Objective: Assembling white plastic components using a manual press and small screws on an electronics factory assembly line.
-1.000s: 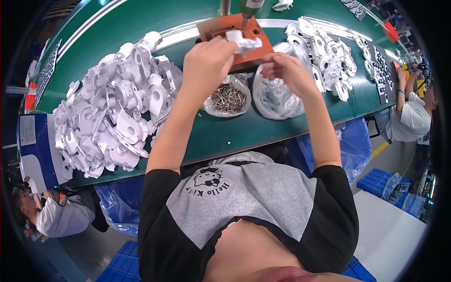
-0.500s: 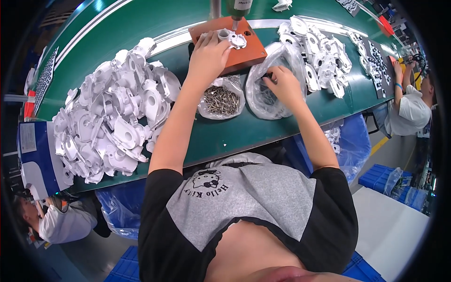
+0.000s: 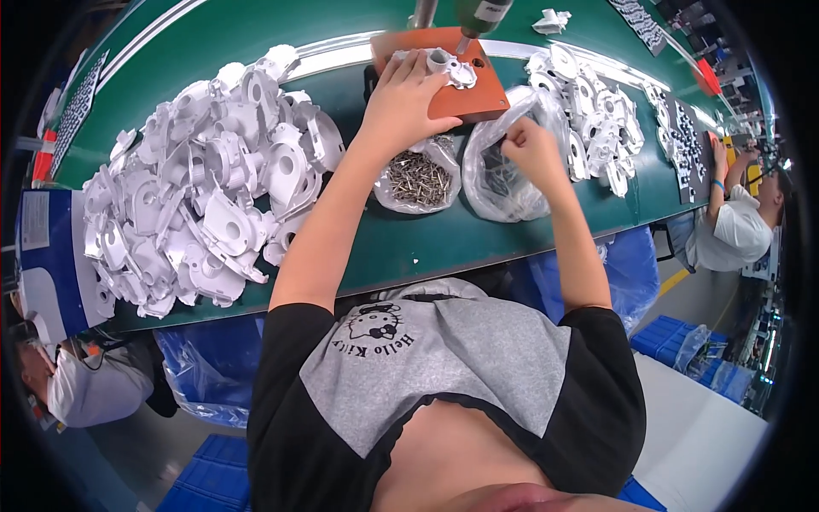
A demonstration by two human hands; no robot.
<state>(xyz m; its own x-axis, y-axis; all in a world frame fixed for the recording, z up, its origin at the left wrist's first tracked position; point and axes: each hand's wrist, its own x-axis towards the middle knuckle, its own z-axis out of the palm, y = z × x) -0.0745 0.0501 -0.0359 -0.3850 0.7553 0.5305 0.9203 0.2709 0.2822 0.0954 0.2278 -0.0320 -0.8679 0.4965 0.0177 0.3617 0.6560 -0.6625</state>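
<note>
My left hand lies over the left end of a white plastic housing part, its fingers stretched out and its thumb apart. That part sits on an orange block, below the tip of a screwdriver hanging from above. Over a clear plastic bag, my right hand is closed with its fingers curled in; what they hold, if anything, is hidden. Between the hands and nearer to me, an open bag holds many small metal screws.
A large heap of white plastic parts covers the left of the green table. More white parts lie to the right of the bag. Blue lined bins stand below the table edge. Other people work at both sides.
My right hand has come up from inside the clear bag, and its fingers have curled closed. My left hand stays on the white part. The whole view has shifted slightly.
</note>
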